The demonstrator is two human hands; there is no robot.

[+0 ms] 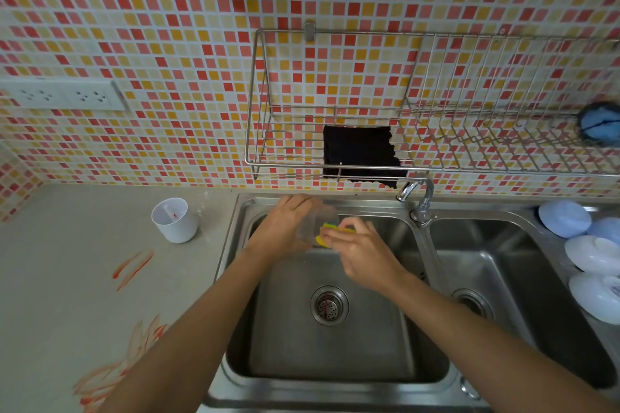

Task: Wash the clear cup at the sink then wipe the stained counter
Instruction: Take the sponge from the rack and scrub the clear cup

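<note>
Over the left basin of the steel sink (235,278), my left hand (285,228) grips the clear cup (320,223), which lies on its side with the mouth toward the right. My right hand (362,255) pinches a yellow and green sponge (330,232) pushed into the cup's mouth. The grey counter (84,278) to the left carries red-orange stains (132,266), and a larger smear (110,375) near the front edge.
A white cup (174,220) stands on the counter by the sink. The tap (419,194) rises between the two basins. A wire rack (436,104) on the tiled wall holds a black cloth (360,152). Several white bowls (590,255) lie upside down at the right.
</note>
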